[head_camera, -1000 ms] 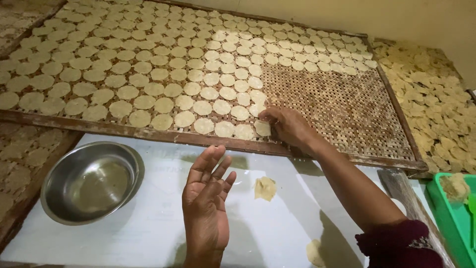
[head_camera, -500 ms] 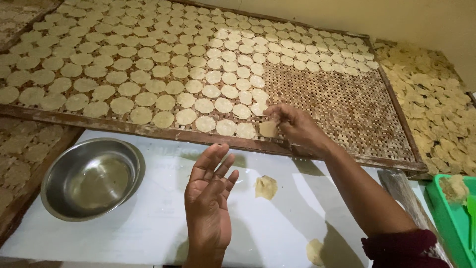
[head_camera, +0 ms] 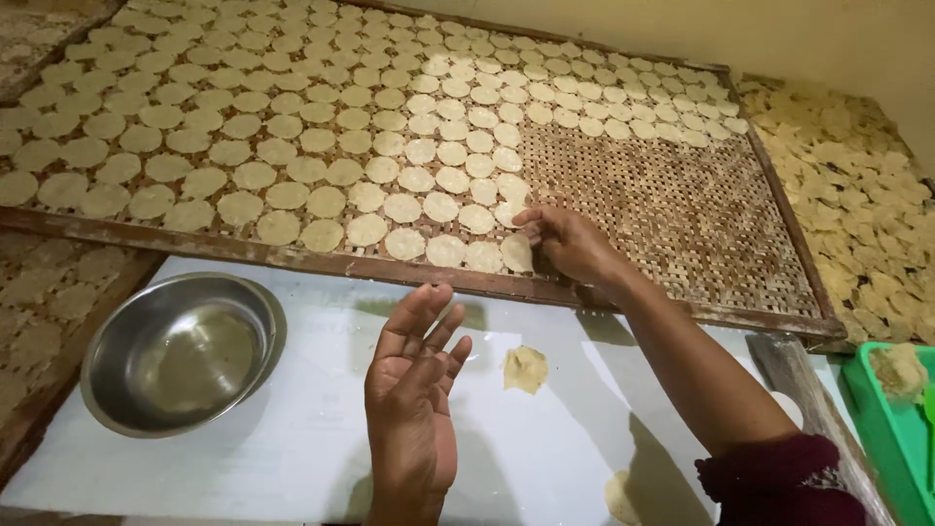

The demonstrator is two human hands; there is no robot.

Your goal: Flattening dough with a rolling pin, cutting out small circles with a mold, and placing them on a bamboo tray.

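A large woven bamboo tray [head_camera: 682, 209] holds rows of round pale dough discs [head_camera: 321, 166] over its left part and far edge. My right hand [head_camera: 570, 244] reaches onto the tray at the end of the front rows, its bent fingertips touching the last discs [head_camera: 514, 251]. It lifts nothing. My left hand [head_camera: 414, 399] hovers palm up over the white sheet [head_camera: 292, 448] with its fingers apart and nothing in it. A small ragged scrap of dough [head_camera: 525, 369] lies on the sheet just right of it.
A steel bowl [head_camera: 180, 351] sits on the sheet at the left. More dough pieces cover a mat [head_camera: 867, 185] on the right. A green tray [head_camera: 891, 409] with a dough lump is at the right edge. Another dough bit [head_camera: 620, 497] lies near my right sleeve.
My right hand has shifted slightly back from the tray's front edge, leaving the last disc lying flat. My left hand has stayed over the sheet, its fingers bending a little.
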